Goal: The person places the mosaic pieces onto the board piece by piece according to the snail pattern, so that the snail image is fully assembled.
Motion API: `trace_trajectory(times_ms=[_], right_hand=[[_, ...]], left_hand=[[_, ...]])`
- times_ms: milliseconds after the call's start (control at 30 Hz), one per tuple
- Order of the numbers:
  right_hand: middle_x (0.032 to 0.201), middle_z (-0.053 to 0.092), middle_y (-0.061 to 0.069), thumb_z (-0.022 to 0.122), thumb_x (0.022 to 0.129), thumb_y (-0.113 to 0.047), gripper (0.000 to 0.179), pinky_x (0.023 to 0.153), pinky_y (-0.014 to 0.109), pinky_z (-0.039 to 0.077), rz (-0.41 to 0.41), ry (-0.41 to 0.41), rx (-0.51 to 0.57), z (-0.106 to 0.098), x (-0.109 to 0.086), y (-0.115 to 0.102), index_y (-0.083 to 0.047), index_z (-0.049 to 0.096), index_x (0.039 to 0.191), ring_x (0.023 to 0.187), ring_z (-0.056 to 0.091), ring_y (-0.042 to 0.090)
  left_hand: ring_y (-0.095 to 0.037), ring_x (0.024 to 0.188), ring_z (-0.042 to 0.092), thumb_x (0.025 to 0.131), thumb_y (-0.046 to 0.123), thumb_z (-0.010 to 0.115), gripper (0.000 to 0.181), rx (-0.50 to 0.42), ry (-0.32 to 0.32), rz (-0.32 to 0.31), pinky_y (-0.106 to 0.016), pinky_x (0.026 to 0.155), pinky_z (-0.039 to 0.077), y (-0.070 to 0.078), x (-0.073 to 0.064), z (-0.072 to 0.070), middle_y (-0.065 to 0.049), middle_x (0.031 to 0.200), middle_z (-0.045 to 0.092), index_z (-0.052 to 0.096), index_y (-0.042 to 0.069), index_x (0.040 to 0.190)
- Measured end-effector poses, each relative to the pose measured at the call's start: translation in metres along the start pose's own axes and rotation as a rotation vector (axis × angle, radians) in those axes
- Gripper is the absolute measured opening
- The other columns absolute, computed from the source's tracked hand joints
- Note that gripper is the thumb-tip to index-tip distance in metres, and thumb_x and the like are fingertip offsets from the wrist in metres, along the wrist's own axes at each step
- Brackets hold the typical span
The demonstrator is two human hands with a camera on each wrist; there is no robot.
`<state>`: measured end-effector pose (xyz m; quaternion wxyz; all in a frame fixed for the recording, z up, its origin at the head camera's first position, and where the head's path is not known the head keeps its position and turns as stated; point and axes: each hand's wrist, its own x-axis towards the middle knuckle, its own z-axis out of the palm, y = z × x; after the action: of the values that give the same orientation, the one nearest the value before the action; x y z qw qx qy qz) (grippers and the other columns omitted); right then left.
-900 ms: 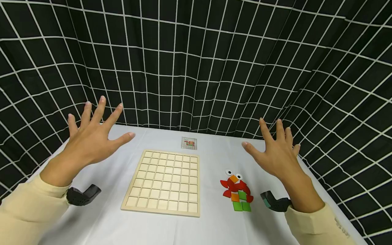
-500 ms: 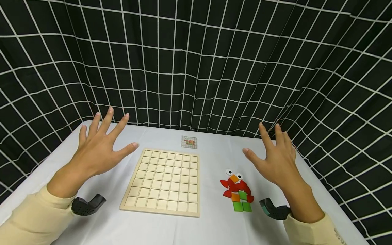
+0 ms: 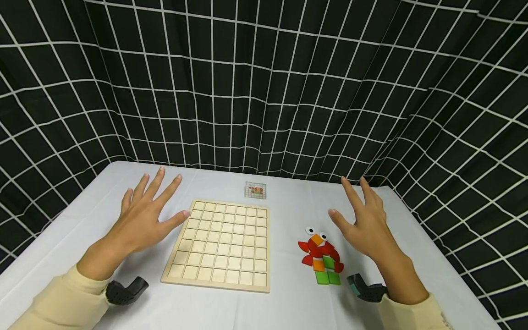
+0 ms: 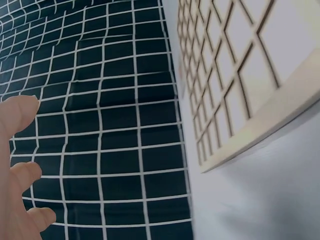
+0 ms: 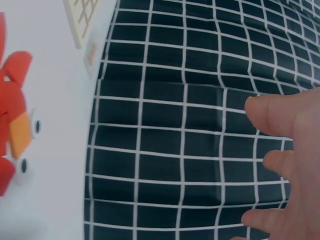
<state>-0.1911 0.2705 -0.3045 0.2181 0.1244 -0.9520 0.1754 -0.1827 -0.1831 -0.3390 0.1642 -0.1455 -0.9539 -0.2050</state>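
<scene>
My left hand (image 3: 142,222) hovers over the table to the left of a wooden grid board (image 3: 222,243), fingers spread and holding nothing. The board's square cells hold no pieces. To the right of a small heap of flat pieces my right hand (image 3: 367,227) hovers, its fingers extended and nothing in its grasp. In the heap are red rounded pieces (image 3: 315,250), orange squares (image 3: 318,265), green squares (image 3: 321,277) and two white eye discs (image 3: 310,230). Some of these pieces overlap. Behind the board lies a small picture card (image 3: 255,190) with a colored pattern on a grid.
A white cloth covers the table (image 3: 288,302). Black curtains with white grid lines (image 3: 231,91) stand along its back and sides. Each wrist wears a black device, one on the left (image 3: 127,291) and one on the right (image 3: 367,288).
Both hands have come lower toward the table. The left hand has also moved right, closer to the board. The board, card and pieces lie as before.
</scene>
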Motion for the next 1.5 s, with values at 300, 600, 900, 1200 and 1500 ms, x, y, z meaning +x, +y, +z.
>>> trace_trajectory(times_ms=[300,600,900,1200,1500], right_hand=[[0.153,0.017,0.029,0.066,0.090,-0.027,0.073,0.088,0.081,0.021,0.012,-0.043,0.053,0.019,-0.005,0.017,-0.019,0.030,0.153,0.132,0.018,0.055],[0.152,0.021,0.028,0.066,0.090,-0.019,0.071,0.086,0.079,0.028,0.047,-0.092,0.107,0.043,-0.014,0.038,-0.018,0.032,0.152,0.131,0.023,0.053],[0.150,0.026,0.027,0.064,0.090,-0.013,0.066,0.092,0.075,0.029,0.098,-0.142,0.143,0.065,-0.026,0.051,-0.016,0.037,0.150,0.129,0.026,0.051],[0.147,0.035,0.024,0.059,0.092,-0.003,0.053,0.097,0.069,0.029,0.080,-0.190,0.211,0.084,-0.031,0.060,-0.013,0.048,0.142,0.130,0.031,0.046],[0.144,0.040,0.022,0.059,0.091,0.002,0.048,0.099,0.068,0.027,0.098,-0.222,0.262,0.087,-0.035,0.064,-0.013,0.055,0.137,0.131,0.031,0.044]], left_hand=[[-0.045,0.142,0.000,0.095,0.049,0.055,0.074,-0.051,-0.023,0.025,-0.071,0.102,0.000,-0.015,-0.012,0.024,-0.014,0.160,0.008,0.021,0.025,0.156],[-0.051,0.138,0.010,0.095,0.045,0.056,0.070,-0.086,-0.065,0.011,-0.074,0.099,0.008,-0.028,-0.015,0.043,-0.017,0.157,0.020,0.028,0.020,0.154],[-0.050,0.138,0.014,0.096,0.035,0.058,0.061,-0.181,-0.108,0.022,-0.070,0.100,0.012,-0.040,-0.021,0.061,-0.014,0.155,0.028,0.036,0.019,0.151],[-0.049,0.138,0.016,0.095,0.027,0.060,0.055,-0.243,-0.159,0.045,-0.070,0.100,0.008,-0.046,-0.030,0.064,-0.009,0.151,0.036,0.043,0.018,0.147],[-0.048,0.138,0.018,0.095,0.028,0.061,0.045,-0.219,-0.198,0.079,-0.070,0.101,0.003,-0.045,-0.029,0.069,-0.006,0.147,0.044,0.057,0.011,0.136]])
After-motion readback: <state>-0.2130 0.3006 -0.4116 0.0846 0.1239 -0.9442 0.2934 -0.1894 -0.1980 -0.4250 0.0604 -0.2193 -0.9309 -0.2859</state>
